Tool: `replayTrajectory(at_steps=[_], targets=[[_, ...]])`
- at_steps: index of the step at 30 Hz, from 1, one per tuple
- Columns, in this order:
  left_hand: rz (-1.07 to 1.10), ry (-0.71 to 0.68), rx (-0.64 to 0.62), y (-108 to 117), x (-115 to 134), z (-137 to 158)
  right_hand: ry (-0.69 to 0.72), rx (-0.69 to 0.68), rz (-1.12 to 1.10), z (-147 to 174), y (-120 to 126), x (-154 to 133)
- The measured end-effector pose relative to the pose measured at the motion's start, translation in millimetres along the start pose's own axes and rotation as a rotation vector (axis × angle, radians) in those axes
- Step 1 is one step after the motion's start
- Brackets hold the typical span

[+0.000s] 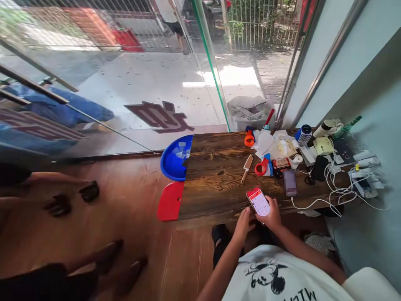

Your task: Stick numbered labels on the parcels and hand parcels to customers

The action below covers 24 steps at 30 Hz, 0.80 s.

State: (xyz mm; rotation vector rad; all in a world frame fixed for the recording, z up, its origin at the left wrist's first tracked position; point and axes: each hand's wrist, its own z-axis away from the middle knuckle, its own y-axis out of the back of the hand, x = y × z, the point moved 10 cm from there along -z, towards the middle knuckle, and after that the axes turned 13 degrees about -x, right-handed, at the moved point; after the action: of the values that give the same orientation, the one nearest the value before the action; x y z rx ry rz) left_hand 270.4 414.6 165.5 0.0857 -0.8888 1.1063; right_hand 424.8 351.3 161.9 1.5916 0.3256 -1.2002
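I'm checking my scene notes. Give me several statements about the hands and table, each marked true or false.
1. The right hand holds a phone with a lit screen. True.
2. A knife lies on the wooden table. True.
3. The left hand holds scissors. False: it is close to the phone, away from any scissors.
4. The white cable plugs into the held phone. False: it runs to another device on the table.
5. The table partly hides the blue basin. True.

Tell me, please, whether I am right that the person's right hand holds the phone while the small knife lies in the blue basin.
Not quite: the head view shows the small knife lying on the wooden table, not in the blue basin. The right hand does hold the phone.
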Motion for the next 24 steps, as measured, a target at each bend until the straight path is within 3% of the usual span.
replayTrajectory(at_steps=[3,5,9,12,15,19,24], targets=[[0.169,-0.101,-0.17,-51,-7,13,0.06,-0.044,-0.158,3,19,-35],[0.292,-0.202,-0.265,-63,1,29,0.093,-0.113,-0.305,9,20,-59],[0.392,-0.379,-0.154,-34,16,67,0.115,-0.392,-0.655,13,-2,-110],[0.383,-0.426,-0.118,-15,17,96,-0.004,-0.624,-0.894,7,-33,-145],[0.343,-0.441,-0.129,-3,11,124,-0.079,-0.785,-0.991,6,-60,-182],[0.367,-0.526,-0.089,18,9,155,-0.021,-0.788,-0.935,18,-76,-222],[0.433,-0.6,-0.095,42,10,183,-0.041,-0.806,-0.926,51,-94,-241]])
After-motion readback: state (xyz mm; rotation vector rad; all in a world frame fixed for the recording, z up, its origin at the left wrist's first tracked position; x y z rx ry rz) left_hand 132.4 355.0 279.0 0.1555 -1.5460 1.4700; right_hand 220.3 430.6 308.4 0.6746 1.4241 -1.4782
